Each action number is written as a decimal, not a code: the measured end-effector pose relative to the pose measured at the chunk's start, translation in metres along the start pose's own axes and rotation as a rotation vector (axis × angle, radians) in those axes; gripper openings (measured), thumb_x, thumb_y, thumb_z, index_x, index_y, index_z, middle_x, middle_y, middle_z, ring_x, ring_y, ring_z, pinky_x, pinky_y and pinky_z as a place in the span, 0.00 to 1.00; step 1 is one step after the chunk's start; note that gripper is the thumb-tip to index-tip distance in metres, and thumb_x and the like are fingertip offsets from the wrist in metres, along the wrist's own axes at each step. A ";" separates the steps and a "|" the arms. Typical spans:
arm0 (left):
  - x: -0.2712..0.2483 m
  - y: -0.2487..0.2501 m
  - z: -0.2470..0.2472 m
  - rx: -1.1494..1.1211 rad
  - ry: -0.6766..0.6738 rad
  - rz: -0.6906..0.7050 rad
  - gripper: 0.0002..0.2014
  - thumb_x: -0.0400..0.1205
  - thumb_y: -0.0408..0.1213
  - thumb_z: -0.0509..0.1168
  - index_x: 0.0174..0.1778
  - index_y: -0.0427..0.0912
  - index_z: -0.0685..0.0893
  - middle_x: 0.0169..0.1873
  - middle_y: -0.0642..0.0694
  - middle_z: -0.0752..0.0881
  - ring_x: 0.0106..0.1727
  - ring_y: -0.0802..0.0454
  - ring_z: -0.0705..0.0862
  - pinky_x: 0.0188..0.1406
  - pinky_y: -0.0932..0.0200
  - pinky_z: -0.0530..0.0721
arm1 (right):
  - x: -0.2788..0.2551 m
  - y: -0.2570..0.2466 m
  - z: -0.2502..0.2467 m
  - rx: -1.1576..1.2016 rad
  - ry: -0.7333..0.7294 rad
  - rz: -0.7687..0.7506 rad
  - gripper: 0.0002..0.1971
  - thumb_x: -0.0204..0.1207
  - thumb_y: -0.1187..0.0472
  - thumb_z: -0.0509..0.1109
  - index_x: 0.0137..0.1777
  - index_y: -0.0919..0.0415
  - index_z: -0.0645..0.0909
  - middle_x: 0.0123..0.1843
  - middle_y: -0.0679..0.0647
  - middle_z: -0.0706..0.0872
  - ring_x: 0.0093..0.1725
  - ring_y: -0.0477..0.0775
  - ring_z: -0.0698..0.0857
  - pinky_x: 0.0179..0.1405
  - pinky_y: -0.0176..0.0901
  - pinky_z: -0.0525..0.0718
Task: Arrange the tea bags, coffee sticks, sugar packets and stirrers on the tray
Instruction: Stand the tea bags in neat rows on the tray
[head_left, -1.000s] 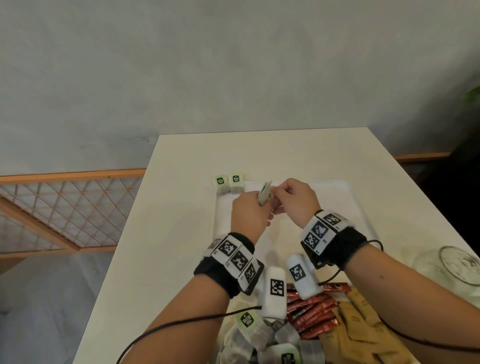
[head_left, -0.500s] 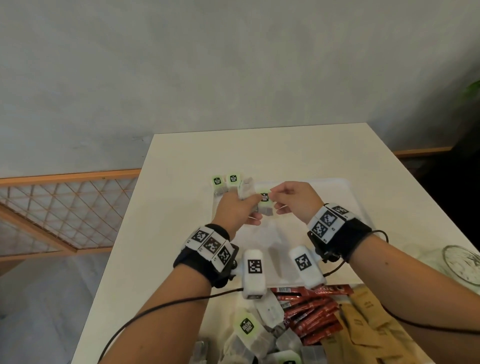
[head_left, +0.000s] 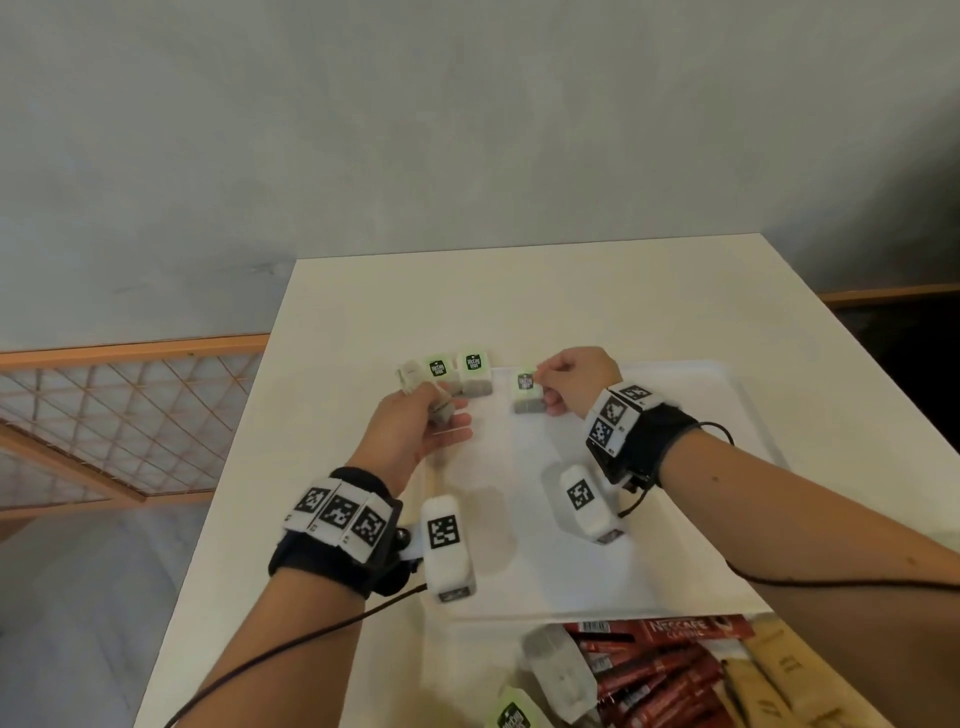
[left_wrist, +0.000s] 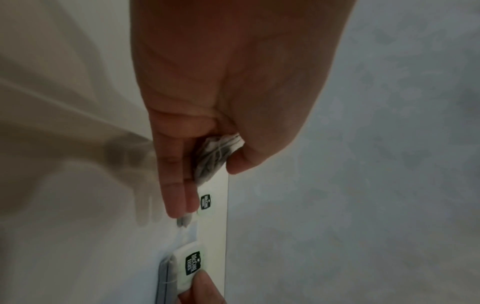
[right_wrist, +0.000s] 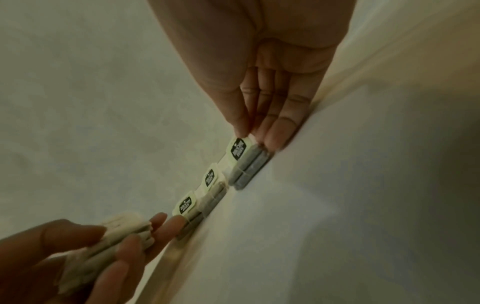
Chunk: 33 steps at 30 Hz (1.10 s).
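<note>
Tea bags: two (head_left: 460, 375) stand at the tray's (head_left: 727, 395) far left corner; the right hand (head_left: 574, 382) pinches a third (head_left: 527, 393) beside them, the left hand (head_left: 413, 431) grips spare bags (head_left: 418, 387). Coffee sticks (head_left: 660, 670) wait at the bench's (head_left: 519, 296) near edge; most arranging probably remains.

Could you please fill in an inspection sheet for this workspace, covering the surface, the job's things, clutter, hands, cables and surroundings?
Surface: cream table carrying a white tray.
Job's things: two tea bags at the tray's far left corner; a third tea bag beside them; red coffee sticks and brown packets piled at the near edge. Stirrers: nothing seen.
Clutter: nothing seen.
Hands: right hand pinches the third tea bag; left hand holds a bunch of tea bags.
Cables: black leads run from both wristbands.
Surroundings: grey wall; wooden lattice to the left.
</note>
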<state>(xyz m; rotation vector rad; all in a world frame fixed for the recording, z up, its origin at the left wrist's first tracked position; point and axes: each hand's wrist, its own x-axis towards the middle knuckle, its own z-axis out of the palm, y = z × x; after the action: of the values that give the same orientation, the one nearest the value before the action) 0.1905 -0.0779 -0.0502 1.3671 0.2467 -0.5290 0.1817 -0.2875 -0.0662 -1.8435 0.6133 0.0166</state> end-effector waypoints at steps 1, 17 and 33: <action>0.001 0.001 -0.002 -0.020 0.003 -0.014 0.14 0.85 0.25 0.54 0.59 0.22 0.80 0.44 0.36 0.86 0.39 0.44 0.86 0.44 0.51 0.92 | 0.004 -0.004 0.003 -0.010 0.004 -0.005 0.03 0.76 0.66 0.74 0.46 0.66 0.86 0.32 0.59 0.87 0.28 0.54 0.85 0.36 0.46 0.91; 0.006 0.008 -0.010 0.148 0.037 0.044 0.11 0.87 0.29 0.59 0.61 0.27 0.81 0.51 0.33 0.87 0.37 0.48 0.87 0.43 0.55 0.92 | 0.021 -0.021 0.020 -0.047 0.056 -0.041 0.05 0.76 0.64 0.74 0.49 0.65 0.87 0.39 0.61 0.90 0.34 0.58 0.90 0.40 0.50 0.92; -0.052 -0.001 0.033 0.327 -0.123 0.132 0.13 0.81 0.34 0.72 0.61 0.35 0.85 0.40 0.41 0.89 0.28 0.55 0.84 0.34 0.58 0.90 | -0.079 -0.016 -0.016 0.152 -0.079 -0.247 0.05 0.76 0.62 0.76 0.46 0.64 0.85 0.36 0.55 0.86 0.30 0.48 0.84 0.38 0.42 0.86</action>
<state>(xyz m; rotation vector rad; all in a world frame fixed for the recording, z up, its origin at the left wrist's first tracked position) 0.1412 -0.0985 -0.0204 1.6481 -0.0331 -0.5565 0.1158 -0.2671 -0.0225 -1.7503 0.3199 -0.1179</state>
